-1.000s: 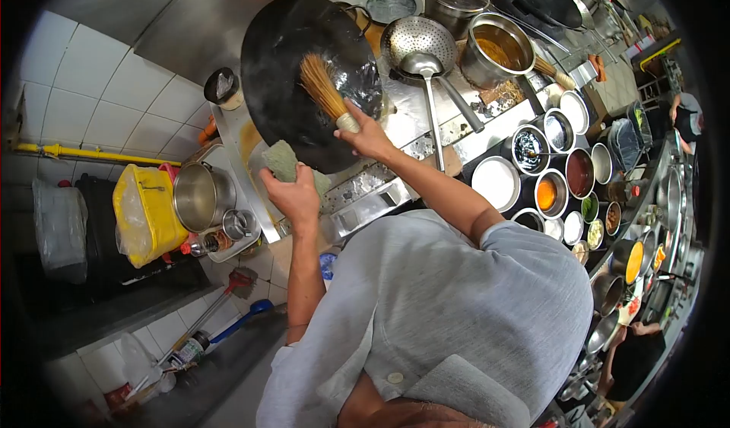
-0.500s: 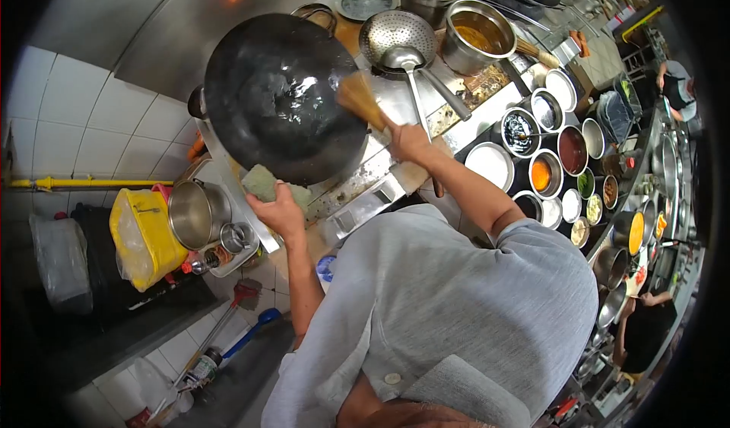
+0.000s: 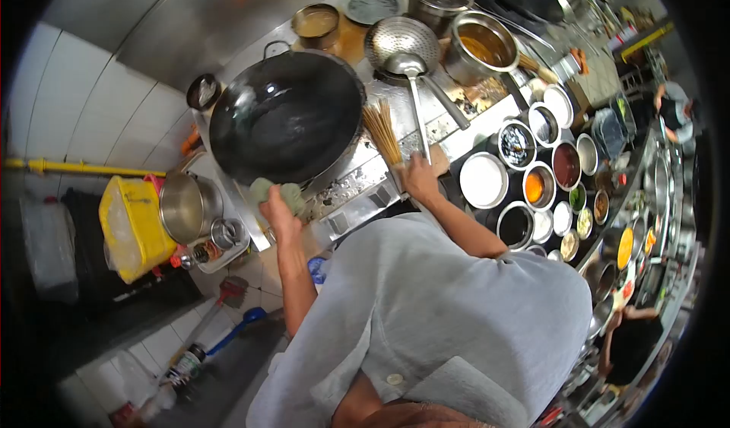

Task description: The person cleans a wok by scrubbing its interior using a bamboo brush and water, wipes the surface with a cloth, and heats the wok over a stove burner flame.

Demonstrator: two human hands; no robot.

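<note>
A large black wok (image 3: 285, 124) sits on the stove, its inside wet and shiny. My left hand (image 3: 278, 214) is closed around a folded green cloth (image 3: 292, 197) at the wok's near rim; the cloth covers whatever handle is there. Just right of the wok, my right hand (image 3: 420, 179) grips a bamboo wok brush (image 3: 382, 133), bristles pointing away from me over the stove top. Close to that hand lies the handle of a ladle (image 3: 416, 105), whose bowl rests in a perforated strainer (image 3: 389, 34).
Behind the wok stands a small metal pot (image 3: 315, 26). A pot of brown liquid (image 3: 482, 46) is beyond the strainer. Several seasoning containers, including a white-filled one (image 3: 484, 180), crowd the right. A yellow bin (image 3: 137, 226) and steel pot (image 3: 190, 207) stand left. Two other people are at far right.
The wok has come down from a raised tilt, uncovering the pot behind it. My right hand has drawn the brush off the wok's right edge toward me. My left hand keeps the cloth.
</note>
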